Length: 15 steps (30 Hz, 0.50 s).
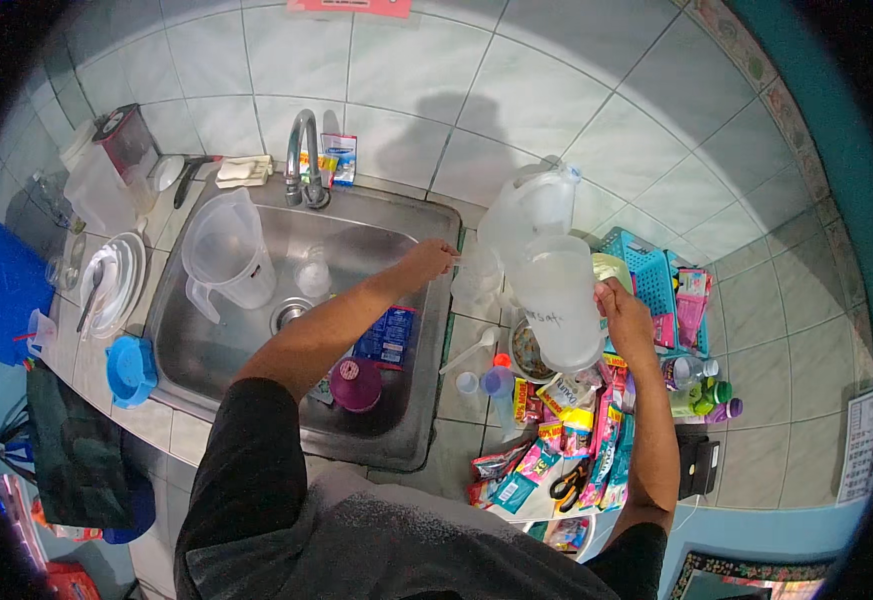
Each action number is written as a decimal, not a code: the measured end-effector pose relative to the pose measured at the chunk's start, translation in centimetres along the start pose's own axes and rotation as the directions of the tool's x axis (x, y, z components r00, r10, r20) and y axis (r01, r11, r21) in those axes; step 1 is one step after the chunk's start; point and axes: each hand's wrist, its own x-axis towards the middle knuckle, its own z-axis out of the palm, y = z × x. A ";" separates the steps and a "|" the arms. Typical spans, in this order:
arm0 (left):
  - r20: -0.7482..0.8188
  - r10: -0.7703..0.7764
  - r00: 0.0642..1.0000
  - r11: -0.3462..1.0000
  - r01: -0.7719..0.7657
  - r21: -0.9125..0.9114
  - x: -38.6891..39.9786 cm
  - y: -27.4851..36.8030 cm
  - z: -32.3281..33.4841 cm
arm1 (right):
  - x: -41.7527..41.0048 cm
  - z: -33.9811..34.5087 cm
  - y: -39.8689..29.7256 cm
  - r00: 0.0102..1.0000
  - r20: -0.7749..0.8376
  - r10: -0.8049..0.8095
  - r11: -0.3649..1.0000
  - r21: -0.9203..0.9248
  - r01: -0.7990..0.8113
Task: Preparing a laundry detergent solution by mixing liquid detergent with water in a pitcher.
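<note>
My right hand [624, 311] grips a frosted plastic pitcher [562, 300] at its right side, above the counter; the pitcher bears handwriting. At the sink's right edge, my left hand [430, 259] has its fingers closed on a clear plastic container [477, 274], whose shape is hard to make out. Behind the pitcher stands a large translucent jug [537, 202]. In the steel sink [346, 202] are a clear measuring pitcher [230, 251], a small clear cup [312, 276], a magenta container [356, 384] and a blue packet [387, 337].
A faucet [303, 161] rises behind the sink. Stacked plates [117, 281] and a blue strainer [131, 371] lie left. On the right are a white spoon [474, 349], a bowl [530, 356], many sachets [526, 472], scissors [570, 485], turquoise baskets [650, 270] and bottles [706, 390].
</note>
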 end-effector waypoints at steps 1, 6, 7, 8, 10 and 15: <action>0.025 -0.051 0.998 0.999 0.052 -0.002 -0.2 0.5 0.1 | 0.1 0.1 0.1 1.000 0.002 0.001 1.000 -0.005 -0.001; 0.025 -0.039 0.999 0.999 0.038 0.022 -1.1 1.1 0.2 | 0.8 0.0 -0.3 0.996 0.090 0.009 0.998 -0.068 -0.003; 0.041 -0.007 0.999 1.000 0.006 0.023 -1.0 0.8 0.1 | 1.0 0.1 -0.4 0.996 0.091 0.004 0.998 -0.068 0.002; 0.037 -0.007 0.999 1.000 0.007 0.021 -0.8 0.5 0.0 | 1.1 0.1 -0.5 0.996 0.089 -0.022 0.996 -0.079 0.029; 0.024 -0.038 0.999 0.999 0.038 -0.016 -0.5 0.2 0.4 | 1.3 0.2 -0.4 0.995 0.088 -0.046 0.994 -0.093 0.054; 0.022 -0.084 0.996 0.996 0.084 0.012 -0.4 0.3 0.9 | 1.9 0.2 -0.3 0.990 0.142 -0.020 0.987 -0.158 0.043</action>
